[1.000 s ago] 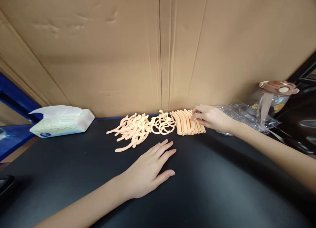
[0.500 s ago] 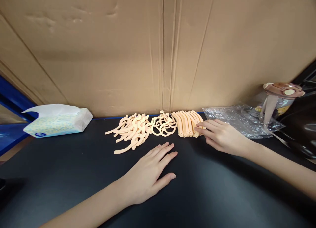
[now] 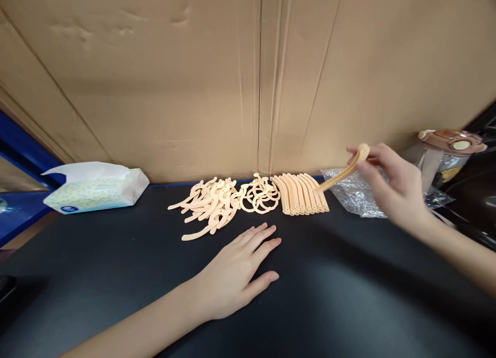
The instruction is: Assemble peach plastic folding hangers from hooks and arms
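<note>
My right hand is raised above the table, pinching one peach plastic strip that slants down toward the left. Just below its lower end lies a neat row of the same curved strips on the black table. Left of the row sit a cluster of peach rings and a loose heap of peach hook-shaped pieces. My left hand lies flat on the table, palm down, fingers stretched out, holding nothing, a little in front of the heap.
A cardboard wall stands behind the pieces. A tissue pack lies at the back left beside a blue frame. Crumpled clear plastic and a lidded bottle with a strap sit at the right.
My right hand has left the row of strips and risen up and to the right with one strip pinched in it. My left hand has stayed flat.
</note>
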A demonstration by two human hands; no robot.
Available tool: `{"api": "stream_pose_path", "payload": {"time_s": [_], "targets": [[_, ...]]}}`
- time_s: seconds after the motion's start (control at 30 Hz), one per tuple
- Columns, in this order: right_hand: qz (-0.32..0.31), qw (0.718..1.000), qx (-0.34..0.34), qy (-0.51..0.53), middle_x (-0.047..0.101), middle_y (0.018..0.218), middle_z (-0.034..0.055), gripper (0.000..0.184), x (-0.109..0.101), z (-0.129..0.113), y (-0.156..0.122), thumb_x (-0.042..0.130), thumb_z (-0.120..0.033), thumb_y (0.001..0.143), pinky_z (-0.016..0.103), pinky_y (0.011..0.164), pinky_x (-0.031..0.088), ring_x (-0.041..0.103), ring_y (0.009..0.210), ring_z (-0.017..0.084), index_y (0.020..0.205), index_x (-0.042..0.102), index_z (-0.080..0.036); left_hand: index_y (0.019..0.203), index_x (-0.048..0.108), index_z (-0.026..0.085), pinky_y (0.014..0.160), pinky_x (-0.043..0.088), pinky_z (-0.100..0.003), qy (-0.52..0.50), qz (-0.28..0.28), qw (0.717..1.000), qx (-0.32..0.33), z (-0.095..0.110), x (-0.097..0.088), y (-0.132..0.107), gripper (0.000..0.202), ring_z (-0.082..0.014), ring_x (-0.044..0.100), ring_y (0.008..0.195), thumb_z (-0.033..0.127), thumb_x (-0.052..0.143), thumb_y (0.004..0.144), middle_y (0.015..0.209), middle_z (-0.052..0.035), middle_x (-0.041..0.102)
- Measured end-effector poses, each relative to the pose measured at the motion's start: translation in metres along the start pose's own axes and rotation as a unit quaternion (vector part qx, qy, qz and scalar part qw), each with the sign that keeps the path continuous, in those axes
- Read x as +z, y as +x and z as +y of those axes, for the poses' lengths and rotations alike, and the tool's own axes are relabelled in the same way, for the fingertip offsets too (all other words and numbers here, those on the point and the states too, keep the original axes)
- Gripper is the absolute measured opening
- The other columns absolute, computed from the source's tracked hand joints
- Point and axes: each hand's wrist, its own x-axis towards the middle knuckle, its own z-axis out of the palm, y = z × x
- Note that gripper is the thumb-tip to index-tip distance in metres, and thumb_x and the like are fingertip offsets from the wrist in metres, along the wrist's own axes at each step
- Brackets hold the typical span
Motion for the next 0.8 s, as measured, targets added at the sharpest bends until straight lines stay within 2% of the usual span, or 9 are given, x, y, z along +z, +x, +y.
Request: {"api": "stream_pose_path", "payload": {"time_s": [0.03, 0.1, 0.13, 0.23, 0.27, 0.33, 0.43, 0.57, 0.8], "targets": [[-0.025, 0.997, 0.052, 0.046, 0.067, 0.093, 0.0064, 0.028, 0.001, 0.002, 0.009, 0.045, -0.036, 0.093, 0.039, 0.072, 0.053, 0.063, 0.082, 0.022, 0.111, 0.061, -0.022, 0.14, 0.037, 0.023, 0.112, 0.03, -0.046, 0.001, -0.002, 1.0, 0.0, 0.0, 0.0, 0.0, 0.049, -0.0258, 0.027, 0.138, 0.042, 0.04, 0.096, 0.15, -0.0073, 0.031], [-0.133, 0.979, 0.106, 0.114, 0.069, 0.088, 0.0055, 0.029, 0.011, 0.012, 0.023, 0.051, -0.042, 0.089, 0.037, 0.07, 0.055, 0.065, 0.079, 0.021, 0.101, 0.066, -0.02, 0.14, 0.037, 0.023, 0.112, 0.03, -0.046, 0.004, -0.006, 1.0, 0.0, 0.001, -0.001, 0.0, 0.049, -0.0259, 0.026, 0.139, 0.043, 0.039, 0.096, 0.15, -0.0074, 0.031], [-0.178, 0.966, 0.126, 0.142, 0.07, 0.088, 0.0058, 0.031, 0.02, 0.019, 0.026, 0.052, -0.044, 0.088, 0.036, 0.068, 0.056, 0.066, 0.077, 0.02, 0.103, 0.065, -0.019, 0.14, 0.037, 0.022, 0.112, 0.029, -0.047, 0.005, -0.008, 1.0, -0.001, 0.001, -0.001, 0.0, 0.049, -0.026, 0.026, 0.139, 0.043, 0.039, 0.096, 0.15, -0.0074, 0.031], [-0.26, 0.949, 0.142, 0.104, 0.071, 0.077, 0.0062, 0.03, 0.054, 0.04, 0.026, 0.048, -0.035, 0.09, 0.03, 0.057, 0.055, 0.066, 0.065, 0.017, 0.105, 0.062, -0.014, 0.14, 0.036, 0.022, 0.112, 0.029, -0.047, 0.008, -0.013, 1.0, -0.005, 0.001, -0.001, 0.0, 0.049, -0.026, 0.025, 0.139, 0.043, 0.038, 0.096, 0.15, -0.0072, 0.03], [-0.269, 0.953, 0.133, 0.044, 0.071, 0.075, 0.0054, 0.027, 0.065, 0.046, 0.024, 0.045, -0.031, 0.091, 0.028, 0.055, 0.054, 0.066, 0.063, 0.016, 0.105, 0.061, -0.014, 0.141, 0.036, 0.022, 0.113, 0.029, -0.047, 0.009, -0.015, 1.0, -0.006, 0.001, 0.0, 0.0, 0.05, -0.026, 0.025, 0.139, 0.043, 0.038, 0.096, 0.151, -0.007, 0.03], [-0.266, 0.956, 0.123, 0.004, 0.071, 0.08, 0.0071, 0.024, 0.082, 0.054, 0.019, 0.048, -0.028, 0.088, 0.031, 0.06, 0.053, 0.067, 0.068, 0.018, 0.102, 0.061, -0.014, 0.141, 0.035, 0.022, 0.113, 0.028, -0.047, 0.011, -0.018, 1.0, -0.005, 0.001, 0.0, -0.001, 0.05, -0.0256, 0.024, 0.14, 0.044, 0.037, 0.096, 0.151, -0.0067, 0.028], [-0.265, 0.959, 0.092, -0.039, 0.07, 0.081, 0.007, 0.03, 0.093, 0.056, 0.014, 0.047, -0.027, 0.088, 0.035, 0.066, 0.051, 0.067, 0.072, 0.021, 0.112, 0.057, -0.014, 0.142, 0.033, 0.023, 0.113, 0.027, -0.047, 0.013, -0.018, 1.0, -0.005, 0.0, 0.001, -0.001, 0.05, -0.0252, 0.023, 0.14, 0.044, 0.036, 0.096, 0.152, -0.006, 0.027], [-0.283, 0.955, 0.043, -0.072, 0.069, 0.08, 0.0049, 0.036, 0.093, 0.051, 0.014, 0.043, -0.027, 0.09, 0.034, 0.066, 0.049, 0.065, 0.069, 0.02, 0.123, 0.049, -0.016, 0.142, 0.033, 0.023, 0.113, 0.027, -0.048, 0.013, -0.022, 1.0, -0.008, -0.001, 0.001, 0.0, 0.051, -0.0253, 0.023, 0.14, 0.045, 0.035, 0.097, 0.152, -0.0061, 0.026], [-0.286, 0.951, 0.013, -0.119, 0.068, 0.079, 0.0033, 0.033, 0.085, 0.039, 0.015, 0.043, -0.031, 0.092, 0.029, 0.061, 0.044, 0.065, 0.073, 0.021, 0.121, 0.05, -0.018, 0.142, 0.033, 0.023, 0.113, 0.028, -0.048, 0.009, -0.019, 1.0, -0.006, 0.001, 0.0, -0.001, 0.05, -0.0253, 0.023, 0.14, 0.044, 0.036, 0.096, 0.152, -0.006, 0.028]]}}
